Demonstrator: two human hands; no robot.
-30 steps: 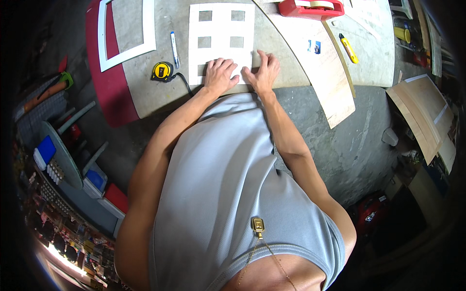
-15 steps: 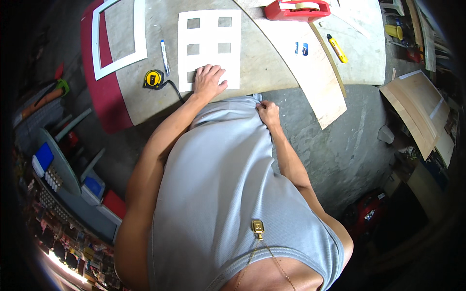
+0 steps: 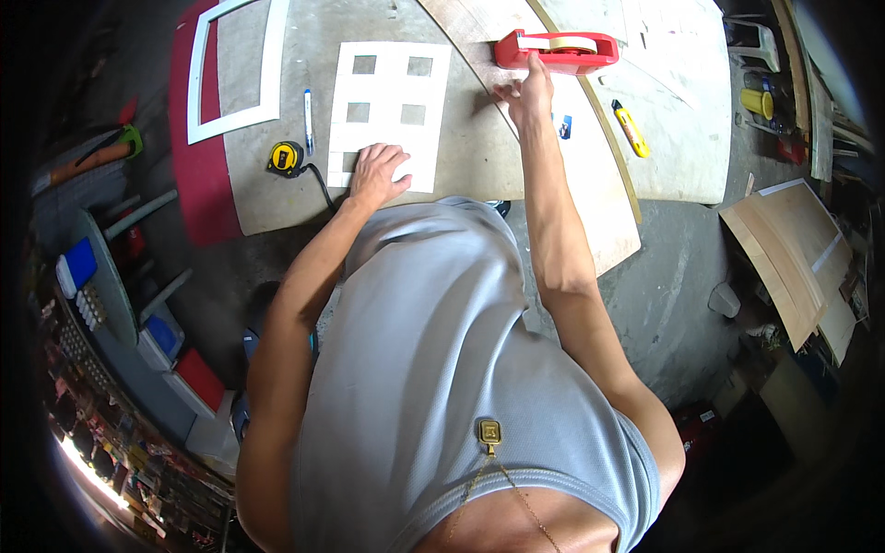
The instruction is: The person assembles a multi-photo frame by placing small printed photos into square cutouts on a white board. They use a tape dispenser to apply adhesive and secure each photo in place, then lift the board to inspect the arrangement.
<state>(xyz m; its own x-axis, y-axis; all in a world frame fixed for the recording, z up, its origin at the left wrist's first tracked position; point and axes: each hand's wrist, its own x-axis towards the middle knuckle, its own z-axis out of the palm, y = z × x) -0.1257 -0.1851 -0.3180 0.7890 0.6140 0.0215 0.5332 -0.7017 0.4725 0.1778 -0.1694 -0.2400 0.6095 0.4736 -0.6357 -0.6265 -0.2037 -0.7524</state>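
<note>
Gone from the grey shirt (image 3: 415, 323), the right hand (image 3: 533, 95), fingers apart, reaches the red plastic tape dispenser (image 3: 567, 63), lying lengthwise left-to-right just beyond it, while the left hand (image 3: 378, 175) rests flat, unclenched, on the white windowed sheet (image 3: 388, 120).

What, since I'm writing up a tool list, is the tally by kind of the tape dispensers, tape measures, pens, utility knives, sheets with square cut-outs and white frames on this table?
Red tape dispenser: 1
Yellow-and-black tape measure: 1
Blue-and-white pen: 1
Yellow utility knife: 1
White sheet with square cut-outs: 1
White frame: 1
Total: 6
</note>
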